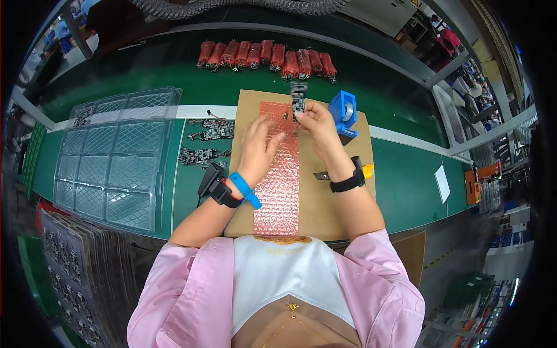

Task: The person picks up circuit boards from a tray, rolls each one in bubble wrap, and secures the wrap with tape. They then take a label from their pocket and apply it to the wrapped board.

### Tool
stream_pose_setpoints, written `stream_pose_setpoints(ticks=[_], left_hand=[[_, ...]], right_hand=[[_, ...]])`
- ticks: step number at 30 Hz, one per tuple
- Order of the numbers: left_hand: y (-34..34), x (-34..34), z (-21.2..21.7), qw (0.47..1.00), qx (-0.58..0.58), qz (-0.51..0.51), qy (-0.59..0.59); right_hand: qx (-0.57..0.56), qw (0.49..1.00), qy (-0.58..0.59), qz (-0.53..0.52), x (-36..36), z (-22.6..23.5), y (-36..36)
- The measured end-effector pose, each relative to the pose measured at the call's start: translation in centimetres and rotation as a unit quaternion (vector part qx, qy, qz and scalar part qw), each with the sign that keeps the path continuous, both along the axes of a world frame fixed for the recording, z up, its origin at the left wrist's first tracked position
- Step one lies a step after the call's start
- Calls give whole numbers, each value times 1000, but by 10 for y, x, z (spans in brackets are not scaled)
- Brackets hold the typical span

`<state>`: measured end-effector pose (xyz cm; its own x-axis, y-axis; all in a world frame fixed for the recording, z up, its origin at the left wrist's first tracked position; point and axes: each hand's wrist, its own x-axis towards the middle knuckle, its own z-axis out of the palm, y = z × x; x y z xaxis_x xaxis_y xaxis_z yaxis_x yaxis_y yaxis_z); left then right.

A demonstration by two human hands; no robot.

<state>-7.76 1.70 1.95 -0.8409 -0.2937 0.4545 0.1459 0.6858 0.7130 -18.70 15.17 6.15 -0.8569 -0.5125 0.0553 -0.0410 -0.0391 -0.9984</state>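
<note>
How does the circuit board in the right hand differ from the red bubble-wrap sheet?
The circuit board is mostly dark, while the bubble-wrap sheet is pinkish red. The circuit board is much smaller than the bubble-wrap sheet. The circuit board is pinched in the right hand; the bubble-wrap sheet lies on brown cardboard. Both are longer than wide.

A green worktop (pixel 400 174) carries a cardboard sheet (pixel 336 209). Circuit boards (pixel 204 156) and a clear tray (pixel 107 168) lie left of it, red bundles (pixel 253 55) beyond.

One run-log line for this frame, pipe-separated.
right hand: holds circuit board | left hand: open, over pink bubble wrap | red-wrapped bundles: row at back | blue tape dispenser: right of wrap
</note>
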Motion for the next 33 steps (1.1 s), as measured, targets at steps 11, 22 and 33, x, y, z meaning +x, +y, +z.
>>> stream_pose_setpoints(ticks=[11,22,33], left_hand=[[-3,-6,14,875,469,-59,106],[-25,2,22,906,395,-113,-99],[-28,-17,9,963,213,-113,-117]], right_hand=[[-82,985,-143,43,40,-13,-11],[-193,980,-21,-40,50,7,-12],[148,980,135,4,12,-27,12]])
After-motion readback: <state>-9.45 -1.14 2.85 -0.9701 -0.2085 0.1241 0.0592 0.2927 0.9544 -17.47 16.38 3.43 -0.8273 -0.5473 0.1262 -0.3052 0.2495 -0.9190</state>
